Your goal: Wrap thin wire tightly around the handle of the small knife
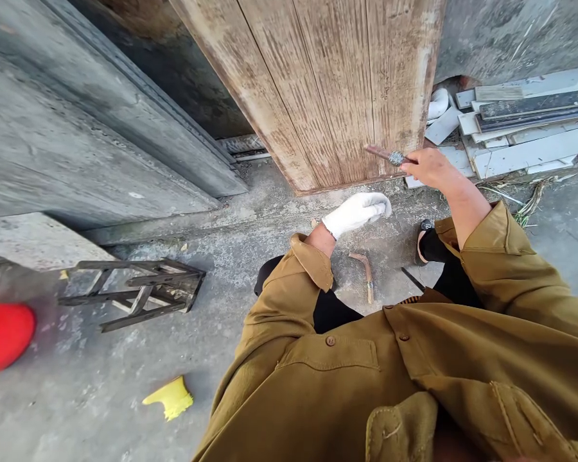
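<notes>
My right hand (428,167), bare, is closed on the dark handle end of a hand tool with metal wire wound round its middle (395,158). The tool's reddish-brown end (376,151) points left, in front of the lower part of a weathered wooden panel (332,96). Whether it touches the wood I cannot tell. My left hand (357,213) wears a white glove and hovers below the panel's bottom edge, its fingers curled together with nothing seen in them. On the concrete beneath lies a bent brown stick-like tool (367,276), also bound with wire.
A small wooden stool (144,289) lies on its side at left, near a red rounded object (4,339) and a yellow piece (172,399). White boards (530,154) are stacked at right. A dark thin blade-like object (413,280) is by my foot.
</notes>
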The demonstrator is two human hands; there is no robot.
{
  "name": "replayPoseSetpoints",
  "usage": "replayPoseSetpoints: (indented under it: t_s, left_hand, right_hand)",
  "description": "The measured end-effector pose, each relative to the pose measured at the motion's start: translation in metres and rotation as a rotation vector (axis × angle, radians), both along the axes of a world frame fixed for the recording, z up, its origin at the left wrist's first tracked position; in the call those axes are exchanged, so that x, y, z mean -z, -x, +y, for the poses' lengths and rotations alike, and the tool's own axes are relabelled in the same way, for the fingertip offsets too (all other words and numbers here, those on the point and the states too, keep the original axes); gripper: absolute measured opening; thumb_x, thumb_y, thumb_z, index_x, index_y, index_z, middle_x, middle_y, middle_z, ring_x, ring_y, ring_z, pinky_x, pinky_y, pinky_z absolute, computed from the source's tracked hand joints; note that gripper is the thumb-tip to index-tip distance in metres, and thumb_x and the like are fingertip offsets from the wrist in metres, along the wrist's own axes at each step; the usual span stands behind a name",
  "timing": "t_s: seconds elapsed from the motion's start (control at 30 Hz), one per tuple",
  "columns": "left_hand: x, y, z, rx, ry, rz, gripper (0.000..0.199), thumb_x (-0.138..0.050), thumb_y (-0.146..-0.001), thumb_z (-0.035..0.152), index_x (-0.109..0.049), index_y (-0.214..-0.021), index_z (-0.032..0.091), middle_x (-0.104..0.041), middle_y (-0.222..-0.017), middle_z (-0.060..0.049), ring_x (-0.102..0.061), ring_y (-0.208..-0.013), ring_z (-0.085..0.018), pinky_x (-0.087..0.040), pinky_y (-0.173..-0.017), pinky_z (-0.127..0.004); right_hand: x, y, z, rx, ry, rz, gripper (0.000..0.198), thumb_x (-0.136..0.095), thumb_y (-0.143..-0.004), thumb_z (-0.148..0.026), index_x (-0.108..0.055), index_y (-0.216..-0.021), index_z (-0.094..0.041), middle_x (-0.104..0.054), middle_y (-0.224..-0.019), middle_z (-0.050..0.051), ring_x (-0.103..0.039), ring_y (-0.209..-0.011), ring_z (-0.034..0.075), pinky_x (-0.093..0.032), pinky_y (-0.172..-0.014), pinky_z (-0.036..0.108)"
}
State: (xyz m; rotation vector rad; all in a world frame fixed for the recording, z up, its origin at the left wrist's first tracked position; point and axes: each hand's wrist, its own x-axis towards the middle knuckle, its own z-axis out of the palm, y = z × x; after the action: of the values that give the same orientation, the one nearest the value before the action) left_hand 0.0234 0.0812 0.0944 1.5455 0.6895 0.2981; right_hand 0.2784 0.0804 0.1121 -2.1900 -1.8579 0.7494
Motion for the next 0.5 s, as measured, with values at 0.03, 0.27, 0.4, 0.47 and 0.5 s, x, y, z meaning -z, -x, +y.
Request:
replayPoseSetpoints:
  t_s: [0.03,0.27,0.4,0.47,0.5]
  left_hand:
    - [-0.002,0.002,0.002,-0.022,-0.009,-0.018,0.013,-0.072,-0.093,0.028,-0.069,-0.083,0.02,-0.068,-0.072,-0.004,-0.051,-0.058,-0.012,-0.04,-0.053,-0.025]
    - [-0.001,0.021,0.023,-0.133,-0.058,-0.091,0.012,-0.064,-0.091,0.024,-0.067,-0.086,0.014,-0.067,-0.08,-0.003,-0.046,-0.058,-0.007,-0.036,-0.055,-0.022]
    - [0.006,0.019,0.028,-0.174,-0.069,-0.048,0.011,-0.06,-0.091,0.023,-0.066,-0.086,0.015,-0.062,-0.075,-0.001,-0.047,-0.058,-0.009,-0.036,-0.055,-0.022]
    - [0.011,0.015,0.029,-0.206,-0.084,0.001,0.01,-0.061,-0.091,0.024,-0.065,-0.087,0.016,-0.06,-0.071,0.0,-0.049,-0.058,-0.01,-0.038,-0.056,-0.023]
    - [0.014,0.012,0.029,-0.205,-0.095,0.023,0.009,-0.062,-0.09,0.024,-0.064,-0.087,0.017,-0.061,-0.071,0.0,-0.05,-0.059,-0.011,-0.039,-0.057,-0.023]
  right_hand:
    - [0.001,0.0,0.0,-0.05,0.04,-0.057,0.038,-0.062,-0.102,-0.049,-0.082,-0.106,-0.017,-0.073,-0.087,0.011,-0.067,-0.089,0.027,-0.045,-0.078,0.037]
    - [-0.013,0.01,-0.008,-0.545,0.541,0.054,0.021,-0.064,-0.098,-0.032,-0.079,-0.095,-0.017,-0.073,-0.081,0.005,-0.062,-0.071,0.018,-0.043,-0.071,0.033]
    - [-0.024,0.016,-0.015,-0.785,0.623,0.257,0.025,-0.064,-0.096,-0.038,-0.075,-0.084,-0.019,-0.064,-0.069,0.0,-0.057,-0.067,0.015,-0.042,-0.07,0.03]
    - [-0.029,0.014,-0.018,-0.74,0.549,0.332,0.028,-0.066,-0.096,-0.045,-0.077,-0.088,-0.02,-0.068,-0.073,0.001,-0.06,-0.072,0.016,-0.044,-0.073,0.03]
    - [-0.031,0.012,-0.018,-0.677,0.484,0.356,0.03,-0.068,-0.095,-0.048,-0.078,-0.091,-0.021,-0.069,-0.077,0.001,-0.061,-0.074,0.016,-0.046,-0.074,0.03]
